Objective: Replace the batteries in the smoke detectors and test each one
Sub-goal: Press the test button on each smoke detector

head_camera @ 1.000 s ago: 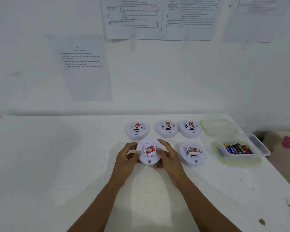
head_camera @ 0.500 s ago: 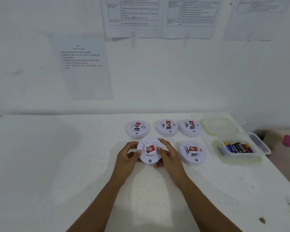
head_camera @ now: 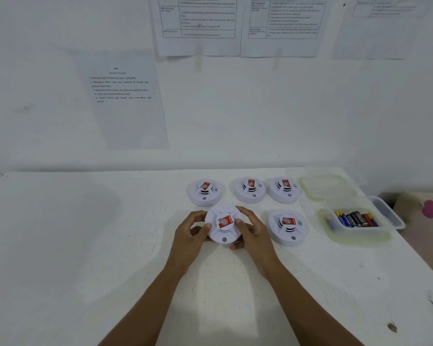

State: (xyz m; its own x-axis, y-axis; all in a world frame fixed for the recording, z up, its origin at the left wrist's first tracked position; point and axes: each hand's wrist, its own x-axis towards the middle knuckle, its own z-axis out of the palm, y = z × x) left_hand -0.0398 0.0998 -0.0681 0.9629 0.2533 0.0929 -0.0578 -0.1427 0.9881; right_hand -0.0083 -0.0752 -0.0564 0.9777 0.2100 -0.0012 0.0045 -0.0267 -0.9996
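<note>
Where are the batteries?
Head view, right side of the table: the batteries lie in a clear tub, just right of the front-right detector.

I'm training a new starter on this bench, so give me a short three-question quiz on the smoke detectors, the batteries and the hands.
1. How many round white plastic smoke detectors with red labels are in view?
2. True or false: the clear plastic box of batteries has its translucent lid on.
3. Which grips the nearest detector? A. left hand only; B. right hand only; C. both.
Key: 1. five; 2. false, the lid lies on the white table behind the box; 3. C.
</note>
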